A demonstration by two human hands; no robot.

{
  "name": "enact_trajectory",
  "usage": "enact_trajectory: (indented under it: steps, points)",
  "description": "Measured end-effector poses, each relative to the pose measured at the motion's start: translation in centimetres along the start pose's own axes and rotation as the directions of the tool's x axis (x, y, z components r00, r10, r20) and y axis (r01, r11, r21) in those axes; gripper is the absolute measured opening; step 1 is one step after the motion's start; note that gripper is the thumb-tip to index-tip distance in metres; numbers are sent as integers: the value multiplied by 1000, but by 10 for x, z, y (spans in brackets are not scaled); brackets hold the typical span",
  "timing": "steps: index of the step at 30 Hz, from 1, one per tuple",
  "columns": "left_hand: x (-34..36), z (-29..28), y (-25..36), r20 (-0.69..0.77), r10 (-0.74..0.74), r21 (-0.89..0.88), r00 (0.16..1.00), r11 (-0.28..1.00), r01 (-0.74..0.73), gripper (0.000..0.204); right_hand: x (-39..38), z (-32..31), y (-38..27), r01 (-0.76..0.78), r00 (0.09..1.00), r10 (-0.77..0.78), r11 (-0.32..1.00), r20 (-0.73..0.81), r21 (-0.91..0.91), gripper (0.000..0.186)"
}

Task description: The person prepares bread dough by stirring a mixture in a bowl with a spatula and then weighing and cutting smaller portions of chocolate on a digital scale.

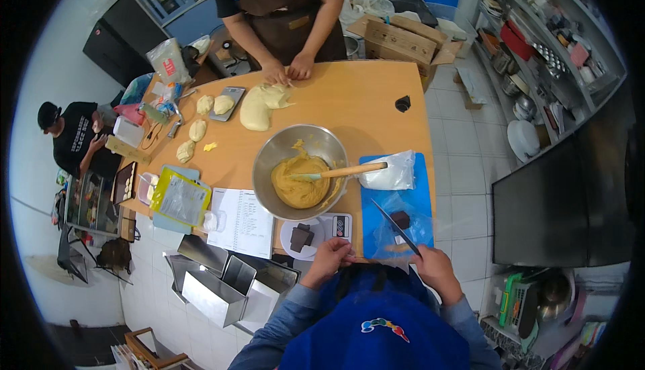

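Note:
My right hand [437,274] is wrapped round the handle of a knife [391,221], its dark blade slanting up and left over the blue cutting board [422,168]. Beside the blade, a dark chocolate block [400,219] rests on clear plastic wrapping [385,239]. My left hand [330,260] is closed, fingertips pressed together, at the table's near edge by the kitchen scale [342,225]; whatever it may hold is too small to make out. Chocolate pieces [302,237] sit on a white plate [287,234] on the scale.
A steel bowl [263,192] of yellow-brown batter [295,192] holds a wooden-handled spatula [353,170]. A bag of white powder [393,172] lies on the board. An open notebook [240,222] is left of the scale. Across the table a co-worker's hands [287,71] handle dough [259,107]. Metal tins [213,294] stand below.

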State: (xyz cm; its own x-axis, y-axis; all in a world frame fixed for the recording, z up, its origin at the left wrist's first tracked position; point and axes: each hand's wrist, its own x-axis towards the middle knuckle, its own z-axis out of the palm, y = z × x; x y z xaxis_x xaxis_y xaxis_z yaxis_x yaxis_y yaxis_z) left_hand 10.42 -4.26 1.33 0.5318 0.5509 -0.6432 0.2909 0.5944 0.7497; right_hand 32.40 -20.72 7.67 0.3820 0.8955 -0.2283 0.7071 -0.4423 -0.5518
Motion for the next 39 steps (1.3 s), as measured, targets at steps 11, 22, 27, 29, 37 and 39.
enact_trajectory:
  steps: [11,22,27,29,37,39]
  points:
    - [-16,17,-4,39,101,-165,994,982,-93,31,54,79,-1,59,994,-69,991,-85,-119,17]
    - [-11,29,-12,9,222,-17,975,975,-222,17,53,88,10,101,995,-100,968,12,-232,33]
    - [-16,34,3,-108,236,155,966,964,-218,14,65,52,4,139,990,-141,988,-18,-66,25]
    - [-12,27,0,-209,307,153,929,948,-279,11,72,30,-13,154,986,-155,988,-54,-23,26]
    - [-24,29,56,-281,749,648,601,610,-457,9,139,-19,-61,398,766,-401,910,-502,-120,39]
    - [-29,30,63,-287,751,659,595,606,-447,8,157,-23,-74,399,714,-477,879,-513,-262,37]
